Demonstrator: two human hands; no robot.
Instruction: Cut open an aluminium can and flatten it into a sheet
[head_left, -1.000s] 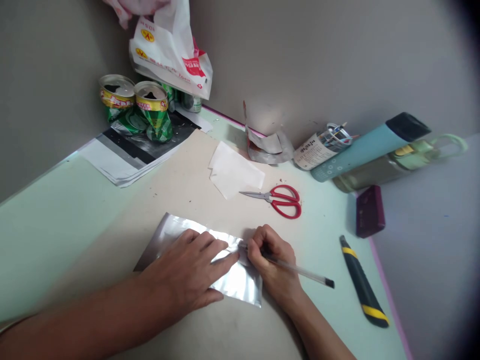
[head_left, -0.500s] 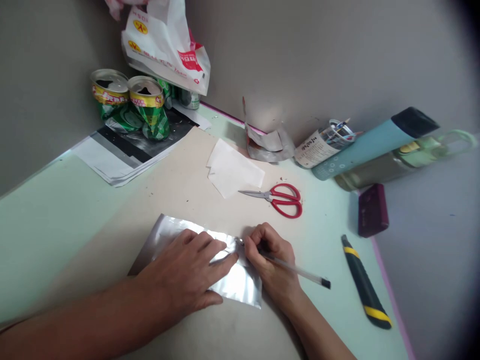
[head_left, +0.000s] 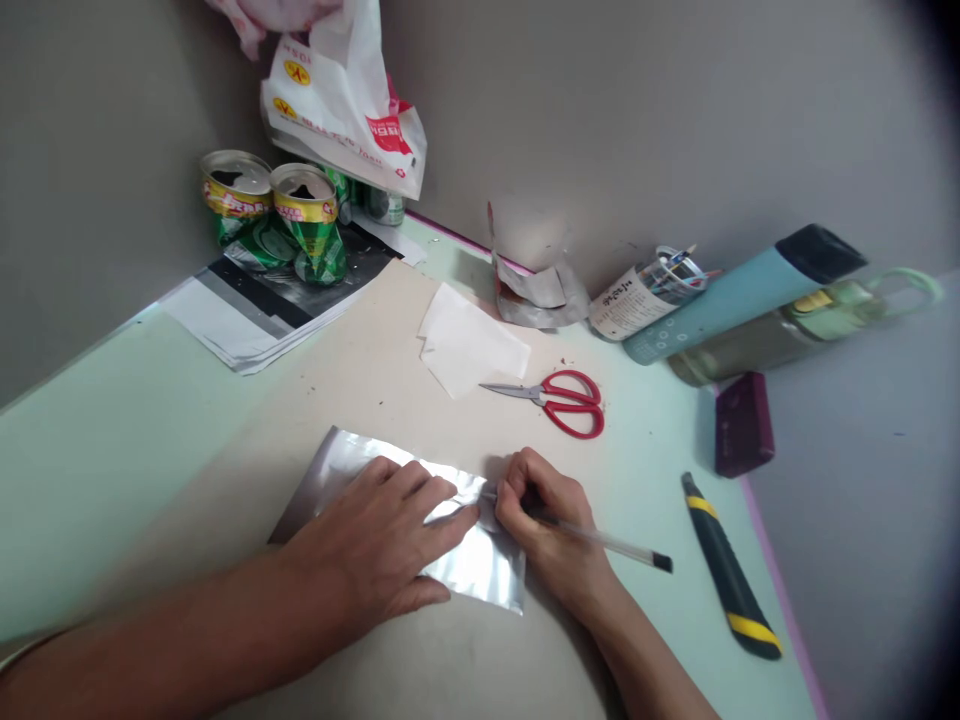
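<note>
A shiny silver sheet (head_left: 480,565) lies on the beige mat near the table's front. My left hand (head_left: 390,535) rests flat on it with the fingers spread. At the sheet's right edge, my right hand (head_left: 551,520) is closed round a clear pen (head_left: 626,548) with a black end cap; its tip points at the sheet near my left fingertips. Beyond the hands lie white paper pieces (head_left: 471,342) and red-handled scissors (head_left: 574,403).
Crushed green cans (head_left: 311,225) stand on printed sheets (head_left: 217,325) at the back left, beneath a white plastic bag (head_left: 337,110). Along the back right are a pen cup (head_left: 637,298), a blue bottle (head_left: 735,290), a maroon box (head_left: 744,425) and a black-yellow cutter (head_left: 731,570).
My right hand and the pen have shifted slightly right along the sheet. My left hand stays on the sheet. The whole view has moved a little.
</note>
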